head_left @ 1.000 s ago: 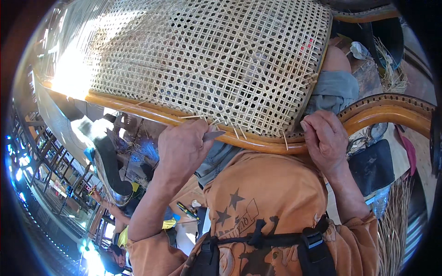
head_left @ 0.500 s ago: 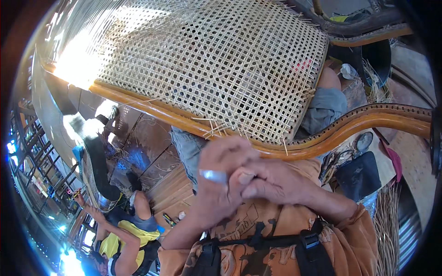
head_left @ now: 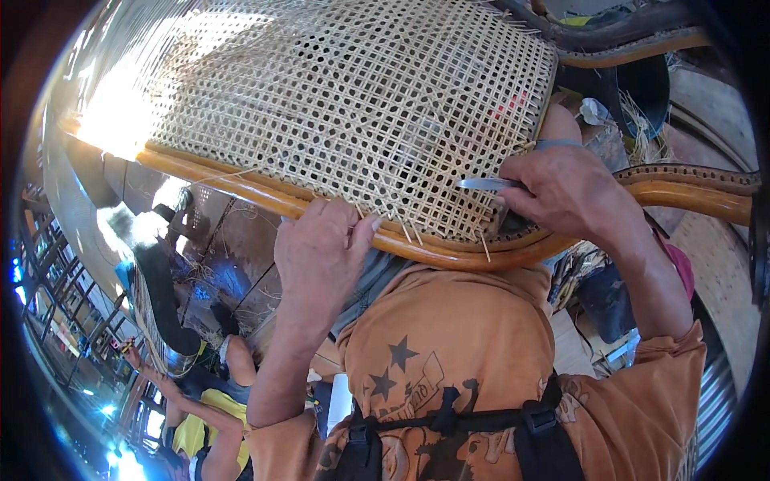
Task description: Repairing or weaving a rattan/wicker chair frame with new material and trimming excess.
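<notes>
A woven cane panel (head_left: 385,120) stretches over a glossy orange-brown wooden frame (head_left: 449,255) in front of me. My left hand (head_left: 317,248) is closed at the near rail, fingers curled over it, thumb and forefinger together beside a loose cane strand. Several cut cane ends stick out just right of that thumb. Over the panel's near right corner, my right hand (head_left: 561,188) grips a small knife (head_left: 480,183). Its short silver blade points left and lies just above the weave; the handle is hidden in my fist.
To the right, a curved arm of the frame (head_left: 690,196) has a row of holes. A dark container (head_left: 646,96) with loose cane strips stands at the far right. Another person in a yellow top (head_left: 204,421) is at the lower left. Tiles (head_left: 241,232) lie below the rail.
My hands were together in front of my chest, the silver blade showing between them. They have parted: the left reached the near rail, the right moved the knife to the panel's right corner.
</notes>
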Demonstrator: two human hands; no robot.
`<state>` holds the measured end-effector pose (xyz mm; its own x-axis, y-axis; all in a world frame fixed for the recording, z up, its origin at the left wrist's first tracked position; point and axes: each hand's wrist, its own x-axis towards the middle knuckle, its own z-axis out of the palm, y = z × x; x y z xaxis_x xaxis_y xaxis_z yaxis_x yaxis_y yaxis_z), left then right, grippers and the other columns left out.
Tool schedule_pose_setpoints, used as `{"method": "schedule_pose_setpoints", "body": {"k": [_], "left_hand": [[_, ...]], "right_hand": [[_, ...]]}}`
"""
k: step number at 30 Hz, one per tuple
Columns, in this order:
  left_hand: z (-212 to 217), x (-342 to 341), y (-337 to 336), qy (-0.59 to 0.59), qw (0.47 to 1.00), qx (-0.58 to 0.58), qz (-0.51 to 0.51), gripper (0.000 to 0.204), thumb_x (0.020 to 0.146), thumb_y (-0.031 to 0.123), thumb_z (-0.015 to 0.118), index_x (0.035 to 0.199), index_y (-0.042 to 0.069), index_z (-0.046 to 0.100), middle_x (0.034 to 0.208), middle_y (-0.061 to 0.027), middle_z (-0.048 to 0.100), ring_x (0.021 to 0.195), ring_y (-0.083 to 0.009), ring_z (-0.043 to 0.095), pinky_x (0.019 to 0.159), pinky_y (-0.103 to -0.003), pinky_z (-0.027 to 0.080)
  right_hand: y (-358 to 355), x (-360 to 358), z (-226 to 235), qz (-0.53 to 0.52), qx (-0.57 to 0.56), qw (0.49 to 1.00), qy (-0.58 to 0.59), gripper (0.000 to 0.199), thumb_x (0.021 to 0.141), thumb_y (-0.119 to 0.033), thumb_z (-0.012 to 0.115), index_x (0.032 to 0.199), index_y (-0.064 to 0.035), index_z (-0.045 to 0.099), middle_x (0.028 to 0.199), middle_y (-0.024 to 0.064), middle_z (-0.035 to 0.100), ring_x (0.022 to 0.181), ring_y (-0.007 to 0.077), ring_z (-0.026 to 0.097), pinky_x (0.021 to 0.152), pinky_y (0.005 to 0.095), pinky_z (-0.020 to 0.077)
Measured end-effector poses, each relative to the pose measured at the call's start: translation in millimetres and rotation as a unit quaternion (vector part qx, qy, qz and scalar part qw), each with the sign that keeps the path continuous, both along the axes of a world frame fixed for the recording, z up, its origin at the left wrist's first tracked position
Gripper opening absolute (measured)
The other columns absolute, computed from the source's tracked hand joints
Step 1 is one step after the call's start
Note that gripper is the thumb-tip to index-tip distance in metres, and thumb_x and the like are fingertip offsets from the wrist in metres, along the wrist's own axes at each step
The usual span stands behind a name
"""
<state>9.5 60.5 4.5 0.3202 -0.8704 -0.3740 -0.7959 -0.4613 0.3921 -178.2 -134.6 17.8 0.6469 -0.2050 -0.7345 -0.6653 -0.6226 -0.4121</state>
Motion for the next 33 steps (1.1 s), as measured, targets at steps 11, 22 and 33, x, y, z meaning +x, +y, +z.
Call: {"method": "schedule_pose_setpoints", "body": {"k": [11,22,33], "left_hand": [[-5,2,6,-0.022,0.996,0.013,-0.083,0.016,0.085,0.021,0.059,0.076,0.009,0.054,0.072,-0.0080,0.051,0.070,-0.0261,0.053,0.067,-0.039,0.036],[-3,4,9,-0.015,0.995,-0.010,-0.103,0.014,0.084,0.019,0.060,0.075,0.009,0.055,0.072,-0.0073,0.049,0.069,-0.0250,0.052,0.067,-0.038,0.034],[4,2,3,-0.020,0.994,-0.030,-0.108,0.014,0.081,0.012,0.061,0.072,0.006,0.052,0.068,-0.0085,0.048,0.065,-0.0270,0.048,0.062,-0.038,0.035]], "right_hand": [[4,4,-11,0.084,-0.085,0.949,-0.291,0.013,0.082,-0.019,0.058,0.078,-0.0064,0.058,0.066,0.0111,0.059,0.068,0.0310,0.059,0.067,0.0433,0.0436],[27,-7,0,0.025,-0.066,0.996,-0.058,0.011,0.080,-0.018,0.061,0.079,-0.0102,0.054,0.069,0.0091,0.056,0.065,0.0292,0.059,0.057,0.0386,0.0470],[21,-14,-19,0.037,-0.034,0.989,-0.138,0.016,0.083,-0.023,0.058,0.082,-0.0077,0.054,0.074,0.0095,0.058,0.069,0.0287,0.061,0.062,0.0390,0.0493]]}}
